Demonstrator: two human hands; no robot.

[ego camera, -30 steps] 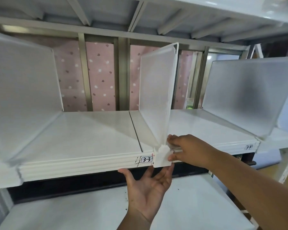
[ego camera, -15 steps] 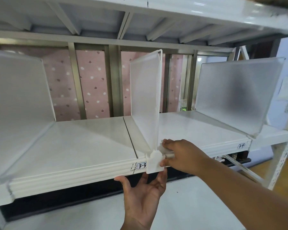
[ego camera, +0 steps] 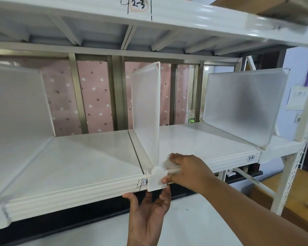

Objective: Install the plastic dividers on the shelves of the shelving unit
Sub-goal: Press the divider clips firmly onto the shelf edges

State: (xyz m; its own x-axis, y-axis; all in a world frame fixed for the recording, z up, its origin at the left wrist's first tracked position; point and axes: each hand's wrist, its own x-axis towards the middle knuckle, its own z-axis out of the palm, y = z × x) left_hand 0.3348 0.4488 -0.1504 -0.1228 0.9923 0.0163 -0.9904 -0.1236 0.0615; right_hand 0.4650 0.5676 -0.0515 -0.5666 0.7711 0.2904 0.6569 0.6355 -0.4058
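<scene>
Your right hand (ego camera: 187,172) gripped the white clip (ego camera: 156,180) at the foot of the middle divider (ego camera: 145,112), thumb on the clip's right face and fingers curled over the shelf's (ego camera: 69,160) front edge just beside it. Your left hand (ego camera: 148,215) was open, palm up, under that front edge, its fingertips (ego camera: 164,191) touching the clip's underside and grasping nothing.

You had three dividers standing on the shelf, all frosted and upright. The middle one stood near the centre seam of the shelf, its clip hooked over the front edge and covering part of a handwritten label (ego camera: 145,182). The left divider (ego camera: 16,112) stood at the shelf's left end, and the right divider (ego camera: 242,105) near its right end, close to a second label (ego camera: 250,158).

Above you ran one upper shelf (ego camera: 185,16), with a label reading 2-3 (ego camera: 138,4) on its front edge. Below your hands lay one lower shelf (ego camera: 194,219). Behind the unit hung a pink spotted curtain (ego camera: 94,96).
</scene>
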